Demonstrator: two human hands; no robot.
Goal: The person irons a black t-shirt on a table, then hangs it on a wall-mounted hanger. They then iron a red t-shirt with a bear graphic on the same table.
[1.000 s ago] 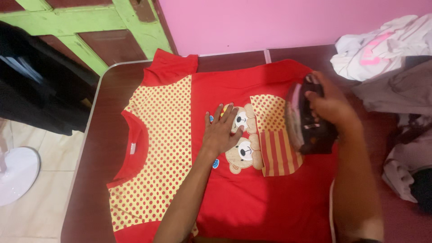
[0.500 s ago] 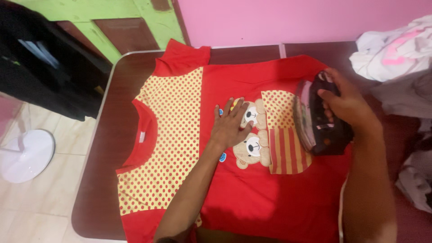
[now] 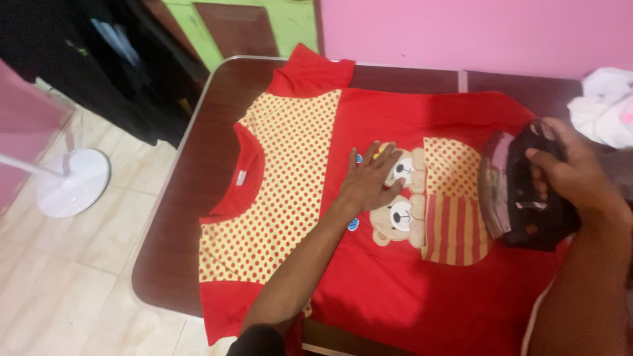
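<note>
— What moved?

— Not much on the cloth. The iron (image 3: 521,198) still sits near the same striped patch as before, and the flat hand is still on the bears. The view has swung over, so more floor and the white stand base (image 3: 71,182) show now.

— Where is the iron?

— On the red shirt (image 3: 389,283), just right of the striped and dotted patch (image 3: 455,211), touching its edge. It is dark, with a pinkish side.

— Who holds it?

— The right hand (image 3: 573,175). Its fingers (image 3: 542,158) are curled shut around the top of the iron.

— And the other hand?

— The left hand (image 3: 370,181) lies flat and open on the shirt. Its fingers (image 3: 389,159) are spread and touch the two bear pictures (image 3: 399,214). It grips nothing. The iron is well apart from it, past the patch.

— Where is the shirt?

— Spread out on the brown surface (image 3: 171,224), neck to the left. A heap of pale clothes (image 3: 606,105) lies at the far right by the pink wall (image 3: 448,33).
</note>
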